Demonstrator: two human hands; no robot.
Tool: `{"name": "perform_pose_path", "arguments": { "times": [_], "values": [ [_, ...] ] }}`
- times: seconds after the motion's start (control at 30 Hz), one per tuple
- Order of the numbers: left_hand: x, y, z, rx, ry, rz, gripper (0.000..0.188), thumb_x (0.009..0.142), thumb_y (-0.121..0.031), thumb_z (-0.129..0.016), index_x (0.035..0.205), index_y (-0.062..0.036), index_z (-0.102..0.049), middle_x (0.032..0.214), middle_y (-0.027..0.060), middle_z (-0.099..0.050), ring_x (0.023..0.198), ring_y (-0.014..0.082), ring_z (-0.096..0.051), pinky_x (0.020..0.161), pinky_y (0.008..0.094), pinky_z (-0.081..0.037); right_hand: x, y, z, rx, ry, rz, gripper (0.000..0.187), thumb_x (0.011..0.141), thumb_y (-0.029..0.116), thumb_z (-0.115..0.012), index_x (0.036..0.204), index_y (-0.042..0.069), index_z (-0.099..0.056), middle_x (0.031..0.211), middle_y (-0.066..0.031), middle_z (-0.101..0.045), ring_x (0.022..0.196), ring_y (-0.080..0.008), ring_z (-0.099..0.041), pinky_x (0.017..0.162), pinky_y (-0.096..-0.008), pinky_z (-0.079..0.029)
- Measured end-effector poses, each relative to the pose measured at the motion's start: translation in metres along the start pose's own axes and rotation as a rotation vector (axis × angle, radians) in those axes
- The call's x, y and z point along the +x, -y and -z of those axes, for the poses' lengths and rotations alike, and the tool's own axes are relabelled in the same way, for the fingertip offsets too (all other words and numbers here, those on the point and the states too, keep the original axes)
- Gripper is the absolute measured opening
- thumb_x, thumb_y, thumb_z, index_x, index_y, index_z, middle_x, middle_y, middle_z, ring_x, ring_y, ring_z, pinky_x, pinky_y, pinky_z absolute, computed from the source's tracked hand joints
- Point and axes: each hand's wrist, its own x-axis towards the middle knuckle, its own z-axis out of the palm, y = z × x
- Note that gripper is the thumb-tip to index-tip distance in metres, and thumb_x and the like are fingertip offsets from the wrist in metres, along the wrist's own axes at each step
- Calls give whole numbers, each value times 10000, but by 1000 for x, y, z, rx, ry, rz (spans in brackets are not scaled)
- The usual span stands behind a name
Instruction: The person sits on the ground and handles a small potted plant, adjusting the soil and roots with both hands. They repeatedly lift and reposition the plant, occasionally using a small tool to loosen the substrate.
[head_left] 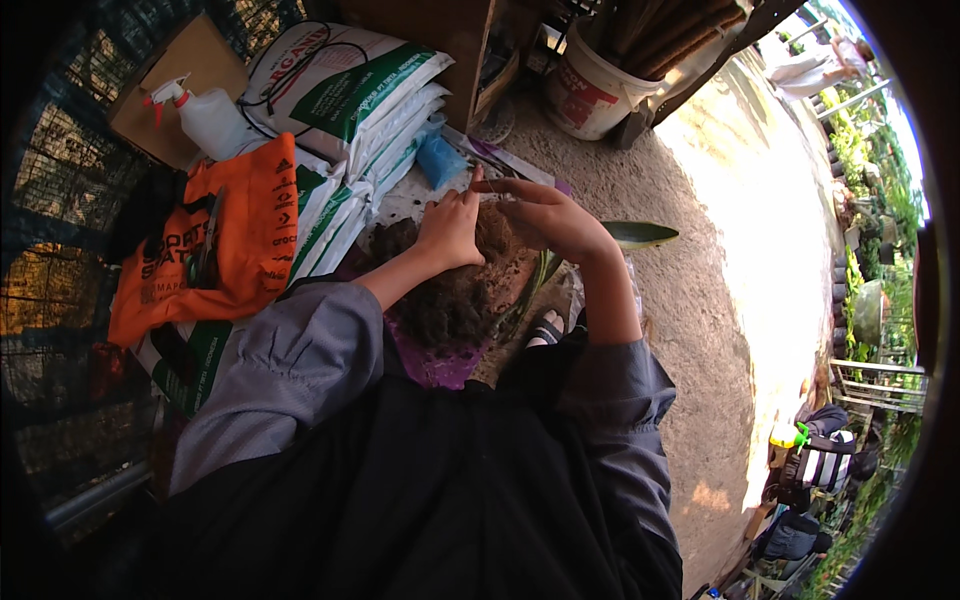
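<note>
A mound of dark, crumbly soil (pixel 445 306) lies in front of me on a purple sheet (pixel 438 367). My left hand (pixel 452 228) rests against its upper part, thumb spread from the fingers. From the right, my right hand (pixel 556 220) arches over the soil, fingers stretched toward my left fingertips. The fingertips of both hands meet or nearly meet; I make out nothing held between them. A long green leaf (pixel 640 234) sticks out to the right beyond my right wrist. The soil under my right palm is partly hidden.
Stacked white-and-green sacks (pixel 372 95) stand at the upper left, with an orange bag (pixel 215 235) and a spray bottle (pixel 208 118) beside them. A blue plastic bag (pixel 437 157) lies beyond my hands. A white bucket (pixel 592 85) holds sticks. Rough ground (pixel 700 330) stretches right.
</note>
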Motion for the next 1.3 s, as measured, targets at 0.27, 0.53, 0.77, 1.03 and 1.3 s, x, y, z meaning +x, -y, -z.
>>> {"name": "perform_pose_path", "arguments": {
  "times": [0.27, 0.53, 0.77, 1.03, 1.3],
  "values": [
    [3, 12, 5, -36, -89, -58, 989, 442, -275, -846, 1299, -98, -385, 1121, 158, -526, 1080, 333, -482, 874, 449, -427, -17, -23, 0, -215, -16, -135, 373, 895, 143, -500, 1259, 57, -502, 809, 34, -542, 662, -32, -419, 578, -189, -362],
    [8, 17, 4, -71, -103, -9, 817, 430, -316, -849, 1138, -54, -537, 1104, 151, -532, 1080, 325, -483, 898, 430, -422, -30, -32, -7, -245, 49, -43, 322, 915, 197, -489, 1198, 55, -546, 651, 62, -437, 571, -31, -379, 502, -206, -326],
    [17, 21, 6, -42, -89, 39, 858, 430, -349, -851, 1158, -29, -530, 1161, 179, -519, 1115, 338, -470, 921, 419, -419, -48, -33, -10, -87, 12, -157, 288, 943, 229, -444, 1100, 43, -596, 623, 56, -420, 561, -41, -369, 511, -201, -317],
    [26, 32, 13, -200, -41, 55, 837, 431, -378, -849, 1109, 18, -559, 1139, 196, -550, 1091, 334, -506, 906, 393, -438, -60, -53, -12, -72, 23, -197, 277, 952, 217, -408, 1027, 16, -585, 599, 76, -364, 532, -33, -345, 471, -195, -280],
    [15, 20, 42, -634, 116, 75, 827, 472, -285, -867, 1149, 58, -538, 1114, 163, -599, 1032, 241, -573, 911, 314, -425, -67, -60, -1, -49, 3, -262, 276, 943, 210, -425, 1052, 11, -581, 602, 82, -369, 526, -27, -351, 459, -195, -281]
  ]
}}
